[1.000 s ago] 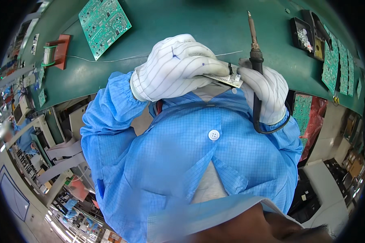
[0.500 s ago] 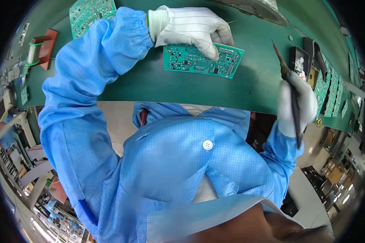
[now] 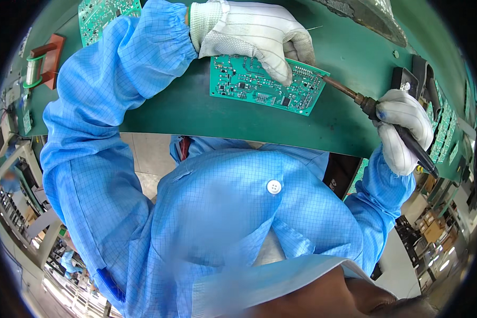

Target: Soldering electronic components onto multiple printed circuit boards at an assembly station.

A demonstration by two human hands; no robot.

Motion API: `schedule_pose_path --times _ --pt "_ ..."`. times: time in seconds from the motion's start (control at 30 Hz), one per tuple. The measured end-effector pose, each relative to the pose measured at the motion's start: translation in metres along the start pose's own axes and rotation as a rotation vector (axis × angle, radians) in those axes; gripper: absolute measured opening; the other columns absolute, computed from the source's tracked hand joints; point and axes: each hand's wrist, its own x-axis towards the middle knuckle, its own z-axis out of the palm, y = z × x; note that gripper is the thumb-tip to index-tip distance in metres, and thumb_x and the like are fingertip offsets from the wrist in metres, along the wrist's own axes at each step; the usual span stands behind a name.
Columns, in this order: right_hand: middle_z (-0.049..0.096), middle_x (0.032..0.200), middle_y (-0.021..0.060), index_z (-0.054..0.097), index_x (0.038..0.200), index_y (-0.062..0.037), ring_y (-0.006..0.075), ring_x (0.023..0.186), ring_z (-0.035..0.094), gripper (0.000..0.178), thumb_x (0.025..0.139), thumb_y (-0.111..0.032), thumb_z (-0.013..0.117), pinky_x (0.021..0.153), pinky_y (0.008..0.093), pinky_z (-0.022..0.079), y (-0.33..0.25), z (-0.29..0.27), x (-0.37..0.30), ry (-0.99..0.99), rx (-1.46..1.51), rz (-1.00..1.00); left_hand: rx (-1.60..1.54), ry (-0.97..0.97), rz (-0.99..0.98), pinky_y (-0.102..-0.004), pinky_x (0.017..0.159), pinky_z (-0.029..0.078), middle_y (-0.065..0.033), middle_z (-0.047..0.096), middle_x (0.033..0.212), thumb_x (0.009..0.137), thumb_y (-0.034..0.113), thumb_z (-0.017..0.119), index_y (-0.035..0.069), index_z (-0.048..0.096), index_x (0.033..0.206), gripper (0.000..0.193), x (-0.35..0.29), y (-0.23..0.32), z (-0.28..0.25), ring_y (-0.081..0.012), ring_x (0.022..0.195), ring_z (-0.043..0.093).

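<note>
Right now the green circuit board (image 3: 267,85) lies flat on the green worktop (image 3: 196,114), near its front edge and a little to the person's left of centre, component side up, and the work in hand appears to be soldering at its right-hand end. The left hand (image 3: 254,37), in a white striped glove, lies palm-down over the board's upper edge with the fingers curled down onto it, pinning it in place; it closes on nothing, it only presses. The right hand (image 3: 403,130), also gloved, is closed round the dark handle of a soldering iron (image 3: 379,114) in a pen-like grip, and the iron's thin metal tip reaches leftward to meet the board's upper right corner, close beside the left fingertips. To do this well, I judge the left hand should keep even pressure so the board cannot skate on the smooth mat, while holding its fingertips clear of the hot tip. The iron wants a low, steady angle and a brief touch on the joint only, not dragged across neighbouring parts. Further out, another green board (image 3: 103,16) lies at the far left of the worktop, a small spool on a reddish stand (image 3: 40,66) sits at the left rim, and a row of more boards (image 3: 445,132) stands at the right
</note>
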Motion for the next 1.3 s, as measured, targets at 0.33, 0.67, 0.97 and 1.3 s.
schedule_pose_path --times 0.33,0.67,0.97,1.3 --pt "0.072 0.082 0.0173 0.072 0.088 -0.0002 0.0297 0.069 0.066 0.032 0.061 -0.016 0.069 0.066 0.0369 0.051 -0.001 -0.001 0.006 -0.043 0.019 0.0 0.026 -0.022 -0.018 -0.0327 0.072 0.057 -0.0143 0.078 0.096 0.081 0.021 0.08 -0.006 0.069 0.116 0.045 0.004 0.001 -0.003 -0.0161 0.083 0.072" --pt "0.072 0.08 0.0154 0.073 0.09 -0.0017 0.0289 0.068 0.066 0.031 0.063 -0.016 0.07 0.065 0.0378 0.051 0.0 -0.002 0.024 -0.133 -0.013 -0.081 0.066 0.007 0.003 -0.0344 0.075 0.058 -0.0169 0.077 0.097 0.081 0.023 0.08 -0.007 0.07 0.115 0.046 0.006 -0.005 -0.004 -0.0209 0.086 0.074" --pt "0.071 0.08 0.0154 0.074 0.091 -0.0014 0.0293 0.069 0.067 0.032 0.063 -0.016 0.07 0.067 0.0382 0.052 -0.002 -0.004 0.031 -0.173 -0.036 -0.112 0.073 0.009 -0.006 -0.035 0.076 0.058 -0.0176 0.077 0.097 0.08 0.022 0.078 -0.007 0.07 0.114 0.045 0.004 -0.002 -0.004 -0.0222 0.085 0.074" --pt "0.072 0.081 0.0156 0.073 0.093 -0.0009 0.0298 0.067 0.066 0.031 0.064 -0.013 0.071 0.067 0.0393 0.052 -0.003 0.0 0.038 -0.203 -0.004 -0.133 0.14 0.037 0.018 -0.0356 0.075 0.058 -0.0183 0.077 0.095 0.08 0.023 0.078 -0.006 0.07 0.113 0.044 0.004 -0.002 -0.004 -0.0236 0.085 0.074"
